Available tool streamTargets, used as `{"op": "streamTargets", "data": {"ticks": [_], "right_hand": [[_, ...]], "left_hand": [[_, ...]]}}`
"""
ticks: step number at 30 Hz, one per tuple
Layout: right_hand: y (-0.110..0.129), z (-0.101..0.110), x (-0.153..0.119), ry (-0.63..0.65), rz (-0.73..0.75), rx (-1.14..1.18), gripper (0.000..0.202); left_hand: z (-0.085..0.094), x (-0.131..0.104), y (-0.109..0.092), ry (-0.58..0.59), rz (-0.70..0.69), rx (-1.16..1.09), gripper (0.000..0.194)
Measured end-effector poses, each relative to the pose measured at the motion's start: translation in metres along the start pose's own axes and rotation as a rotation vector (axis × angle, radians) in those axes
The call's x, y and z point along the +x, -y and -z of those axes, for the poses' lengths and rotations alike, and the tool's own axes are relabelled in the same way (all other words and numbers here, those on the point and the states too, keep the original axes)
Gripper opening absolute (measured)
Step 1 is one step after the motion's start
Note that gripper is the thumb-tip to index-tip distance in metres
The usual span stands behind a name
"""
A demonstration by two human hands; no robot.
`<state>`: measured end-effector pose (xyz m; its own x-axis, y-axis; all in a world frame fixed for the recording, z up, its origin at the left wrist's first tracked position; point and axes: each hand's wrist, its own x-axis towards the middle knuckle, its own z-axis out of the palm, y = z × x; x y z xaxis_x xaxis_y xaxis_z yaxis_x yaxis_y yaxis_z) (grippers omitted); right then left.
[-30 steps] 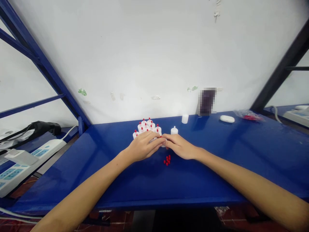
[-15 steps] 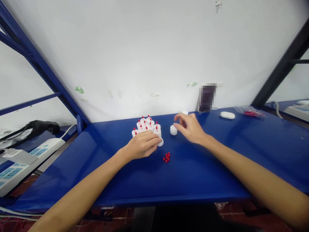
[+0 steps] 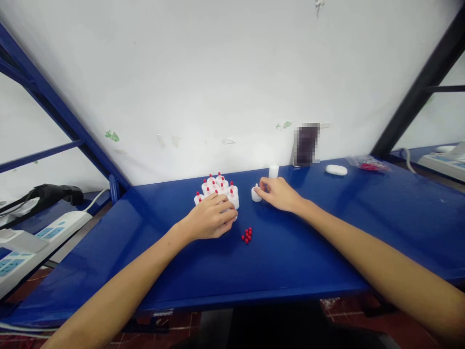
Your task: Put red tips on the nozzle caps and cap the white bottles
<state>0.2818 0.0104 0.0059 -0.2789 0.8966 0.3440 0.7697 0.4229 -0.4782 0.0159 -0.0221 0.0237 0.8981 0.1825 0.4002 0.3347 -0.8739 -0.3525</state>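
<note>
Small white bottles (image 3: 233,199) with thin nozzles and red caps stand grouped on the blue table. At the near edge of the group, my left hand (image 3: 212,218) has its fingers curled around a white bottle that is mostly hidden beneath them. To the right of the group stands a single white bottle (image 3: 256,195) with a bare pale nozzle. My right hand (image 3: 279,193) closes its thumb and fingers on the right side of this bottle, near its nozzle. Several loose red caps (image 3: 247,235) lie between the hands, nearer the front.
Behind my right hand stands a white cylindrical thing (image 3: 273,171). A blurred-out dark panel (image 3: 306,145) leans on the wall. Farther right lie a white oval case (image 3: 336,169) and a clear bag with red contents (image 3: 370,165). Power strips (image 3: 47,242) sit at the left.
My right hand has lowered and closed in on the single bottle, whose nozzle now shows. My left hand stays by the group, its fingers covering more of its bottle. The view has shifted slightly.
</note>
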Motion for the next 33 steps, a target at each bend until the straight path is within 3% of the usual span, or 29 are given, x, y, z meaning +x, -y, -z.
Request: {"op": "streamTargets", "data": {"ticks": [6,12,18,23,28,33], "right_hand": [[-0.005,0.000,0.001,0.004,0.052,0.011,0.021],[-0.004,-0.002,0.000,-0.043,-0.015,0.029,0.025],[-0.006,-0.011,0.002,-0.036,0.073,0.086,0.030],[0.004,-0.008,0.000,-0.157,0.075,0.209,0.029],[0.017,-0.004,-0.003,-0.228,0.137,0.327,0.025],[0.022,0.001,-0.002,-0.160,0.173,0.354,0.021]], "left_hand": [[0.000,-0.004,0.004,0.010,0.055,-0.064,0.013],[-0.002,-0.005,0.005,0.005,0.061,-0.084,0.010],[0.000,-0.006,0.006,0.035,0.048,-0.059,0.007],[0.000,-0.007,0.008,0.024,0.028,0.005,0.016],[-0.001,0.000,-0.008,-0.069,-0.043,-0.042,0.020],[-0.003,0.007,-0.026,0.073,-0.084,-0.099,0.029]]}}
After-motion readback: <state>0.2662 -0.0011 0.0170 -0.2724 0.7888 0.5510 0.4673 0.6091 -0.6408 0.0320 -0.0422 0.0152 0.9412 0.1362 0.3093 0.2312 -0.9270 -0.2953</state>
